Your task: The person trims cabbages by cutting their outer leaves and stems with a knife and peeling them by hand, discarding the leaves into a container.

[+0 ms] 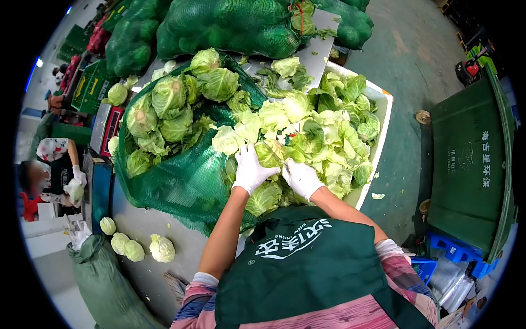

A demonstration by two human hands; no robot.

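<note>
A pale green cabbage [269,153] sits between my two white-gloved hands. My left hand [252,169] grips its left side, with the thumb along the near edge. At its lower right, my right hand [301,177] has bent fingers pressed against the cabbage; the fingertips are partly hidden. Loose torn leaves [337,145] fill a white box [382,109] on the right. On my left, a green mesh bag [175,183] lies open with several whole cabbages [169,96] at its mouth. Another cabbage [263,198] lies just below my hands.
Full green mesh bags [230,27] lie across the far side. A large green wheeled bin [468,170] stands at right. Several trimmed cabbages [162,248] rest at lower left near a green sack [109,285]. Another person [55,164] with gloved hands is at far left.
</note>
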